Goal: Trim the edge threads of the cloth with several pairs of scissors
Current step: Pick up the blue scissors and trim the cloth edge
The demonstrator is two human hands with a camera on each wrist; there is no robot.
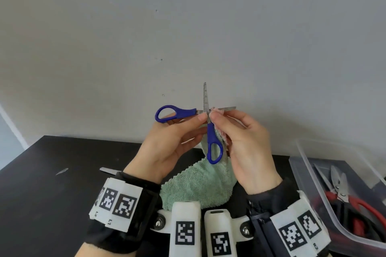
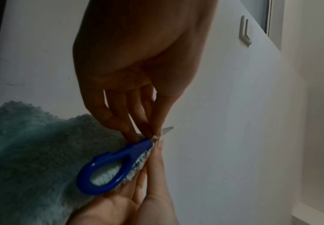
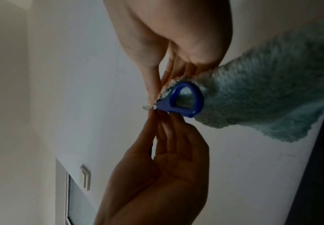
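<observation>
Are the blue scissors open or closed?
Open, very wide. In the head view the blue scissors form a cross: one blade points up, the other sideways, and the two handle loops sit far apart.

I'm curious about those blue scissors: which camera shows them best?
The head view: the blue scissors show whole there, both blades spread wide and both handle loops visible, held up between the hands above the green cloth. Each wrist view shows only one blue loop and a bit of blade tip, dim.
</observation>
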